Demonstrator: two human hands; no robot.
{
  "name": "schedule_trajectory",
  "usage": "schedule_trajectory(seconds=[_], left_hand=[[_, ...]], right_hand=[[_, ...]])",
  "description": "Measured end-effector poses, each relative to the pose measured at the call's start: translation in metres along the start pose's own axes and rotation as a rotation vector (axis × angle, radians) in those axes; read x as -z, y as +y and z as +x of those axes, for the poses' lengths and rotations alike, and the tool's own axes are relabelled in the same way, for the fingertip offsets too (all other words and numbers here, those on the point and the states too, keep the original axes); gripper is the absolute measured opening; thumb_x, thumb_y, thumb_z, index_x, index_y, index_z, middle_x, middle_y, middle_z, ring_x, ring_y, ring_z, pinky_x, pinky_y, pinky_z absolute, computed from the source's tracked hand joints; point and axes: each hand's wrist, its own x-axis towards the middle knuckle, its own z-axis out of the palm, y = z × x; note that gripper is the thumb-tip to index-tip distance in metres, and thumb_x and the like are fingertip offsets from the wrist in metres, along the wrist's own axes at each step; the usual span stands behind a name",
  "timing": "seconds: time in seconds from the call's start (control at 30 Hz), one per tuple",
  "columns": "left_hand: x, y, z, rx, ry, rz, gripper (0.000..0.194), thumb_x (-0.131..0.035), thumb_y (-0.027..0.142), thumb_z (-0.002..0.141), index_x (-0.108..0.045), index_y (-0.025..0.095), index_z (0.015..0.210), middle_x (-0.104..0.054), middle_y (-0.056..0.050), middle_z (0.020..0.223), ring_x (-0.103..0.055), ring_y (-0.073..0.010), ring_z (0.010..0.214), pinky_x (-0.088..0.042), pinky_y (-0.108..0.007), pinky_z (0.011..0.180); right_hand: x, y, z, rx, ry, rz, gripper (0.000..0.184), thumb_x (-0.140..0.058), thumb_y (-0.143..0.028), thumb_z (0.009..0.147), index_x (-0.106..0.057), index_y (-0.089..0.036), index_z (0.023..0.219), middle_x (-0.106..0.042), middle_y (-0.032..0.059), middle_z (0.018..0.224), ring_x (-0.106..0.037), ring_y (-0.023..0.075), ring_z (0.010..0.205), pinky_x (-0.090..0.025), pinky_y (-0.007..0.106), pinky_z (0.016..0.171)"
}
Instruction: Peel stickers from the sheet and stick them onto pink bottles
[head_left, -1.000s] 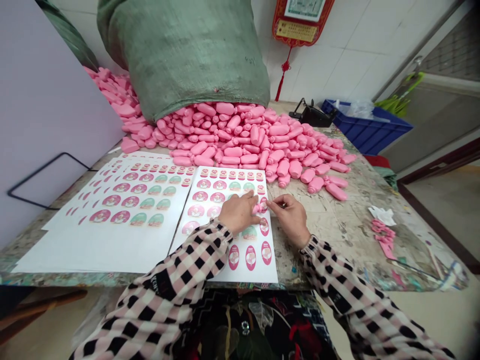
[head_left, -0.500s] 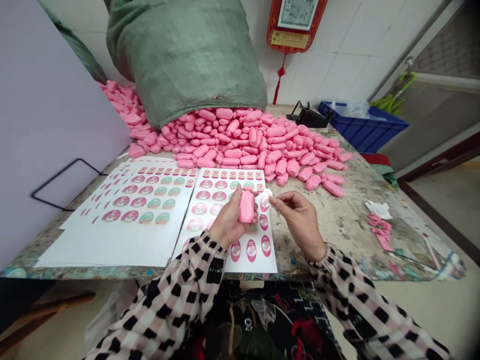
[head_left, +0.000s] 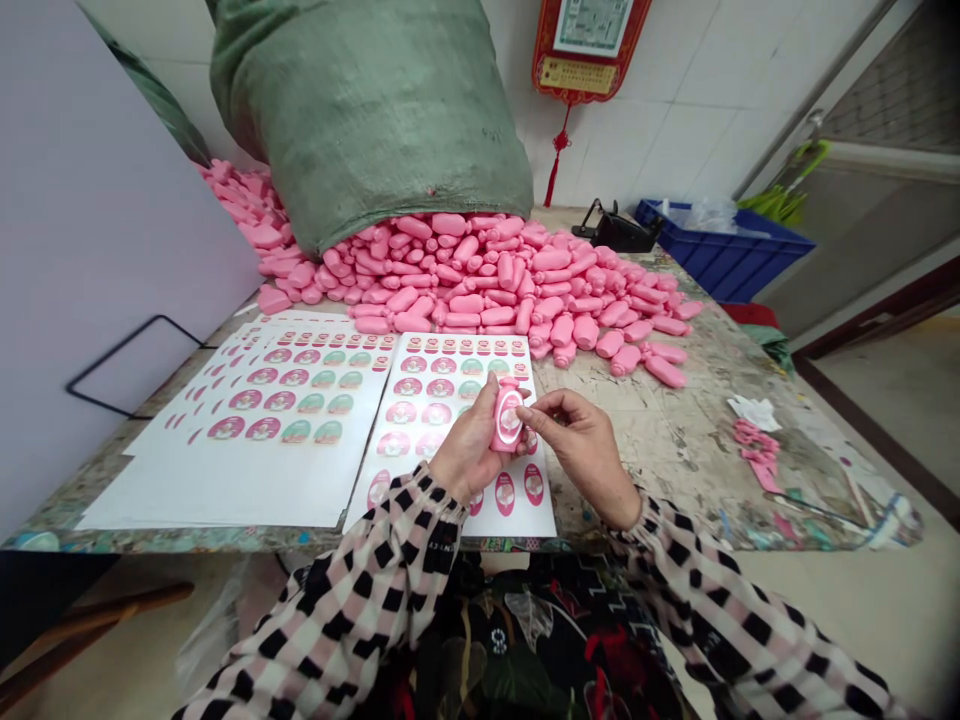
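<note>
A small pink plastic bottle (head_left: 498, 437) stands upright in my left hand (head_left: 472, 446), its fingers wrapped round the sides. Over the bottle's front lies an oval pink-and-white sticker (head_left: 510, 416). My right hand (head_left: 589, 445) pinches the sticker's right edge between thumb and forefinger; whether the whole sticker touches the bottle, I cannot tell. Below both hands is a white sticker sheet (head_left: 420, 490) printed with pink ovals, pink and green rounded labels and a row of small red ones. My left hand and the bottle cover part of it.
More sticker sheets (head_left: 225, 490) lie fanned at the left. Behind them spreads a heap of pink bottles (head_left: 480, 285) from a green sack (head_left: 390, 120). A black tape dispenser (head_left: 622, 230), blue crate (head_left: 735, 250) and pink scraps (head_left: 757, 450) are to the right.
My right hand has brought the sticker left onto the front of the bottle. My left hand has shifted slightly right with the bottle.
</note>
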Motion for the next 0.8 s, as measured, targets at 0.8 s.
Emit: schedule_trajectory(seconds=[0.8], left_hand=[[0.009, 0.005, -0.027, 0.008, -0.112, 0.394, 0.034, -0.059, 0.043, 0.078, -0.037, 0.021, 0.093, -0.057, 0.000, 0.078, -0.057, -0.0107, 0.057, -0.044, -0.023, 0.049]], right_hand=[[0.029, 0.002, -0.001, 0.231, 0.101, -0.702, 0.021, -0.052, -0.042, 0.082, -0.064, -0.025, 0.082, -0.063, 0.0027, 0.084, -0.056, 0.0170, 0.078, -0.040, 0.028, 0.068]])
